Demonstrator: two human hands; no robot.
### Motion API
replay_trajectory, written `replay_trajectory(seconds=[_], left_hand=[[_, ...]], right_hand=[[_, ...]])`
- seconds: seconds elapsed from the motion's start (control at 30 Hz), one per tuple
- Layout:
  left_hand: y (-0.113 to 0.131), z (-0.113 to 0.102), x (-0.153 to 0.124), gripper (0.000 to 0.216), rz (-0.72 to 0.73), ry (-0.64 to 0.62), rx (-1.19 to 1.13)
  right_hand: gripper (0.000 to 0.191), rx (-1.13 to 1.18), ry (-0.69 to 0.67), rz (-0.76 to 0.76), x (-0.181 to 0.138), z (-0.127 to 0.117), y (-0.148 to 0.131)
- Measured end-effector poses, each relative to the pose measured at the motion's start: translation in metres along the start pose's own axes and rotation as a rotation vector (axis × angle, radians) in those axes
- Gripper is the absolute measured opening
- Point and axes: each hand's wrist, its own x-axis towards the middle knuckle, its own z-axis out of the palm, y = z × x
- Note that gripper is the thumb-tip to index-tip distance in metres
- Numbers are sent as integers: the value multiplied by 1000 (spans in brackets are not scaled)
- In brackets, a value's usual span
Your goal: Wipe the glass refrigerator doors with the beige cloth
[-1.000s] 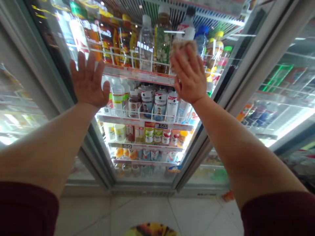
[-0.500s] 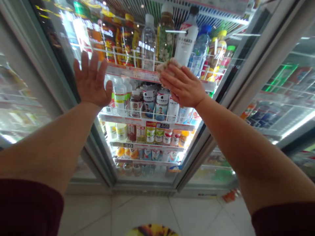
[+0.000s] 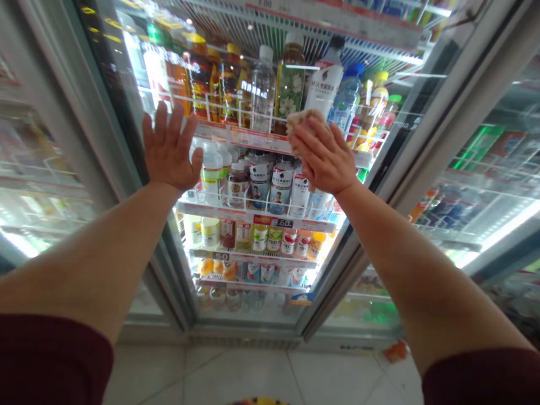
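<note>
My left hand (image 3: 172,151) lies flat with spread fingers against the glass door (image 3: 248,310) of a drinks cooler, near its left frame. In my right hand (image 3: 327,154) is a crumpled pale cloth (image 3: 304,121), pressed on the same glass under the fingers. Behind the cloth, part of a shelf edge and the lower end of a white bottle (image 3: 324,81) are covered. A clear bottle (image 3: 262,93) and a flower-patterned bottle (image 3: 291,81) stand inside, between the two hands.
Several shelves of bottled drinks fill the cooler, with price strips (image 3: 236,136) along the edges. Metal door frames (image 3: 426,143) run along both sides, beside neighbouring coolers. On the tiled floor (image 3: 236,368), an orange packet (image 3: 395,352) lies by the cooler base.
My right hand and the cloth have slid slightly to the right across the glass. My left hand also sits a little further right. The view has tilted up somewhat.
</note>
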Motion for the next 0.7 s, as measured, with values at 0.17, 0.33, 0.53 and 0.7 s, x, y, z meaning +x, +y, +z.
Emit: replay_trajectory(seconds=[0.17,0.33,0.53,0.7], left_hand=[[1,-1,0,118,-35,-18,21],[-1,0,-1,111,1,-1,18],[-6,3,-1,103,33,33,-23],[-6,3,-1,101,20,10,-23]], right_hand=[[62,-51,248,232,-2,10,6],[60,-17,24,16,-2,2,-3],[60,-15,35,31,-2,3,0],[62,-54,291,191,-2,11,6]])
